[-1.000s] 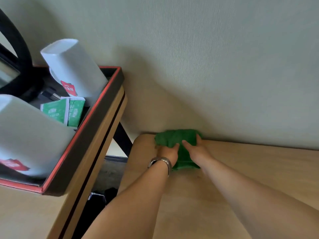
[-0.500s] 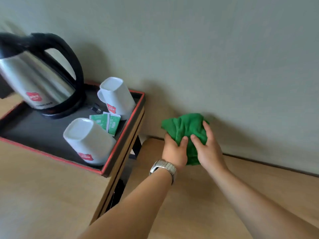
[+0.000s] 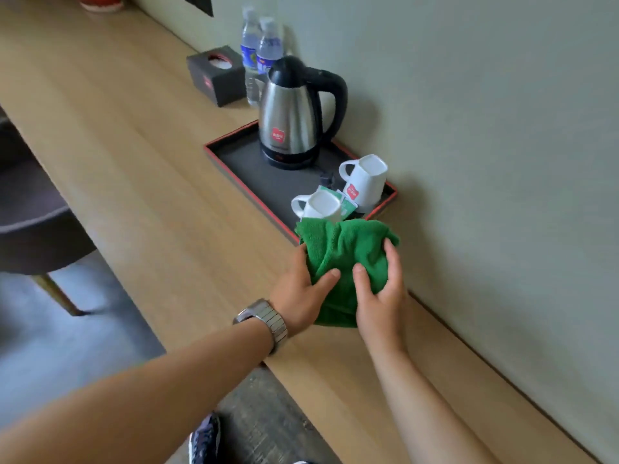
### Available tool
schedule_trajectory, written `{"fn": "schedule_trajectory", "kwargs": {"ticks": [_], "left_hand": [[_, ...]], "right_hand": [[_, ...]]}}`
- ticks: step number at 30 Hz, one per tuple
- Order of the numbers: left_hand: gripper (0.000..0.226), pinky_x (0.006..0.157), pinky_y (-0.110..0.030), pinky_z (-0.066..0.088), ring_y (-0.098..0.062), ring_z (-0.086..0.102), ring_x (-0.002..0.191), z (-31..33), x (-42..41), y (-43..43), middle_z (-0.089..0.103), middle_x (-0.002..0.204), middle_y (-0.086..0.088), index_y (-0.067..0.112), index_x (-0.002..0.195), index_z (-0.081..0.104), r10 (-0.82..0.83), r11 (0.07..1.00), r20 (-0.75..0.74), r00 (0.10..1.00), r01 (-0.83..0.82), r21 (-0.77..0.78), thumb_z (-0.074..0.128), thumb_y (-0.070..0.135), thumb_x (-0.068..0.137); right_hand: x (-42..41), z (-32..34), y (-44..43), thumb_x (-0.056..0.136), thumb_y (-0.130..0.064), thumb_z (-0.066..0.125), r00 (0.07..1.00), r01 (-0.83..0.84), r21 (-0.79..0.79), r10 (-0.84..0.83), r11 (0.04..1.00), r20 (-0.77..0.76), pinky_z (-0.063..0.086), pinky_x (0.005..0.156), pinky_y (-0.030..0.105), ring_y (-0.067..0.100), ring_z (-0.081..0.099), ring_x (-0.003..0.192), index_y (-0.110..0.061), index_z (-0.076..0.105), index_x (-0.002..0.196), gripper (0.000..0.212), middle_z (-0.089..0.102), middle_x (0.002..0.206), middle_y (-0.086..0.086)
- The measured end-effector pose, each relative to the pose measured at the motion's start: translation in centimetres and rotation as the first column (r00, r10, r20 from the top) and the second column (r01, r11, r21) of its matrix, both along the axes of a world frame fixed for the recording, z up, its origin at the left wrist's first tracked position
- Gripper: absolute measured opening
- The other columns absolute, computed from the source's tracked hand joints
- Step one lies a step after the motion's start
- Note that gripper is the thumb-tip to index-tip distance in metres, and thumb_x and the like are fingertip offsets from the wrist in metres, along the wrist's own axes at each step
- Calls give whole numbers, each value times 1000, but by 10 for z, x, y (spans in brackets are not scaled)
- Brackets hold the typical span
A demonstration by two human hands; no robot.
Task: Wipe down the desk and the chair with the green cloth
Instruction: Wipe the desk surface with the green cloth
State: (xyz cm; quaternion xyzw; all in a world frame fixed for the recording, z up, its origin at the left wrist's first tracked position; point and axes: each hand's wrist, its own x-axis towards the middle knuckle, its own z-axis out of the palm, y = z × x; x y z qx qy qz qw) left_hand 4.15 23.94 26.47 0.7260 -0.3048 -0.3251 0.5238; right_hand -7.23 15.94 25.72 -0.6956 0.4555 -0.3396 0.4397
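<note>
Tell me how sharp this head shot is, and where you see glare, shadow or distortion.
Head view: soft throughout, with the chair at the left edge most smeared; wide-angle bend curves the back edge of the desk along the wall; pale glare streaks the steel kettle, which casts a faint shadow on the wall; the cloth, gripped by the left hand and right hand, looks sharpest.

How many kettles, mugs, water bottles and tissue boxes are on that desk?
Kettle: 1
White mugs: 2
Water bottles: 2
Tissue box: 1
Total: 6
</note>
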Motion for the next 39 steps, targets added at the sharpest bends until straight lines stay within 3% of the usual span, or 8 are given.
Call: {"fn": "schedule_trajectory", "kwargs": {"ticks": [4,6,10,13,16,23,31,39], "left_hand": [[38,83,-36,53,-17,66,93,-2,57,46,68,102,5,26,118,51,88,983,190,978,-117,145,45,52,90],[28,78,-39,54,-23,66,87,-8,86,61,68,93,1,22,112,53,122,964,287,950,-182,192,44,42,96],[31,84,-36,50,-23,63,98,-31,144,83,67,102,5,22,125,49,14,945,436,900,-154,287,50,26,94],[44,103,-36,39,-22,46,127,-57,187,98,56,134,0,22,135,45,-147,896,577,803,-139,421,50,29,92],[51,116,-41,24,-22,27,143,-79,226,108,39,151,3,27,142,41,-273,869,697,663,-141,474,47,40,93],[74,119,-46,-1,-18,7,150,-103,296,108,17,162,9,39,150,20,-431,838,766,478,-102,535,12,74,85],[74,119,-48,4,-21,9,150,-102,377,123,18,162,6,33,151,21,-297,837,766,570,-230,496,15,69,87],[70,118,-50,11,-24,18,147,-101,401,133,28,158,3,34,147,30,-303,852,797,523,-225,472,17,67,87]], "right_hand": [[39,-3,40,90,-28,64,995,-80,-55,77,995,-61,27,86,-3,-25,39,106,-29,40,144,60,41,114,-35],[58,-6,55,91,-26,64,991,-101,-37,97,994,-96,25,84,-5,-21,41,107,-27,38,145,60,41,114,-31],[88,-14,79,90,-23,64,930,-200,0,189,980,-315,34,102,24,24,42,131,-22,29,151,71,44,142,9],[103,-20,99,78,-26,73,854,-277,-267,110,923,-508,25,115,44,39,28,141,-12,38,148,79,28,154,24],[122,-29,108,80,-40,64,792,-450,-383,162,807,-589,21,118,48,37,24,145,-15,39,148,76,26,158,19],[174,-59,100,83,-80,13,465,-584,-165,161,795,-871,-9,118,54,35,-11,149,-38,6,154,83,-6,164,1],[173,-61,193,70,-87,39,424,-759,-160,291,632,-858,26,99,71,42,37,134,-40,60,130,79,52,144,1],[214,-65,165,80,-76,41,435,-740,-173,265,651,-861,18,106,70,42,25,144,-40,40,145,74,31,158,1]]}}
